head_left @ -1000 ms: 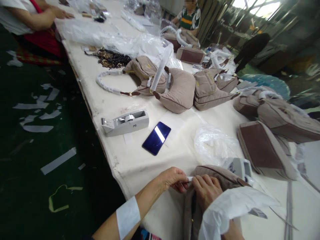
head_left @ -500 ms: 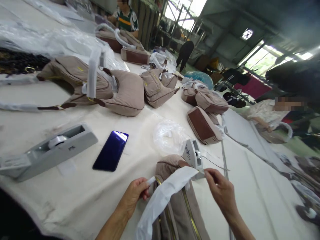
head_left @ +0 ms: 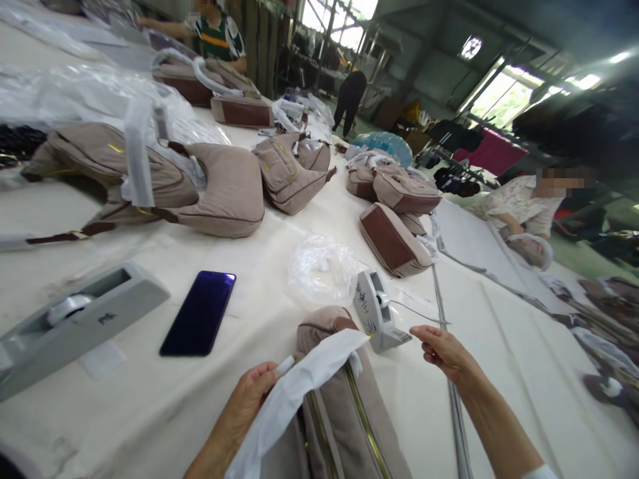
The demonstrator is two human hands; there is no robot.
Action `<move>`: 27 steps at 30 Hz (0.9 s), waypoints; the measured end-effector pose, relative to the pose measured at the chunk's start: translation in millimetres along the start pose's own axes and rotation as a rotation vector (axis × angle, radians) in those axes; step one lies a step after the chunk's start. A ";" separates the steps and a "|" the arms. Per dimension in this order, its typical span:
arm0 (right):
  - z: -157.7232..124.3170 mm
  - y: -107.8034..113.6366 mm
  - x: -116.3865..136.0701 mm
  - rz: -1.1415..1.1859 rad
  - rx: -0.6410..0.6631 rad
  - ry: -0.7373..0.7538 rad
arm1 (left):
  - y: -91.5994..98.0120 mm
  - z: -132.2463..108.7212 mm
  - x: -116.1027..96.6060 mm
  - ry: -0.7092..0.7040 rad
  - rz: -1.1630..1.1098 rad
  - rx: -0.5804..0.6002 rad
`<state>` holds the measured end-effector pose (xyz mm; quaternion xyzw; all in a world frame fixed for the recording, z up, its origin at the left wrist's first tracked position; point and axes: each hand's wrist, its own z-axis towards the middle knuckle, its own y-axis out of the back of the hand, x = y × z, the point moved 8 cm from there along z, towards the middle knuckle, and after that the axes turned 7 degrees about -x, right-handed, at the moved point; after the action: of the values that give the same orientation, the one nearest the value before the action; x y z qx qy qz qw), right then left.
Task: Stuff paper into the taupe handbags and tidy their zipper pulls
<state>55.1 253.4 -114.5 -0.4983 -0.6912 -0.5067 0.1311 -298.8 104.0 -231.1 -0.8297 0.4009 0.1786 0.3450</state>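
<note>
A taupe bag (head_left: 359, 412) with brass zippers lies in front of me, a white-wrapped strap (head_left: 304, 372) running across it. My left hand (head_left: 257, 389) is closed at the bag's left side, pinching a small white-wrapped tab (head_left: 285, 365) near a zipper end. Part of that hand is behind the strap. To the right of the bag, my right hand (head_left: 446, 352) has thumb and forefinger pressed together, just off the front tip of a small grey tape dispenser (head_left: 374, 309). Whatever its fingertips hold, if anything, is too small to make out.
A dark phone (head_left: 198, 313) and a larger grey tape dispenser (head_left: 90, 319) lie at left. Clear plastic (head_left: 322, 269) is bunched mid-table. More taupe bags (head_left: 224, 189) stand beyond, others (head_left: 397, 239) at right. Co-workers (head_left: 217, 36) are at the back and right.
My right hand has shifted right, away from the strap end and the small dispenser's tip. The left hand keeps its pinch. The whole view has swung slightly.
</note>
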 end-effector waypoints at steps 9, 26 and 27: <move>-3.6 -8.0 -48.3 0.114 -0.012 -0.116 | 3.3 1.3 2.6 0.017 -0.071 -0.015; -2.2 -10.3 -66.4 0.084 -0.077 -0.106 | -0.4 -2.9 0.0 0.027 -0.086 -0.031; -1.5 -12.0 -72.2 0.055 -0.099 -0.097 | -0.8 -4.8 -1.6 0.012 -0.073 -0.038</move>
<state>78.6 212.2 -170.2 -0.5469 -0.6570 -0.5116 0.0867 -299.1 101.8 -226.5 -0.8512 0.3688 0.1686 0.3331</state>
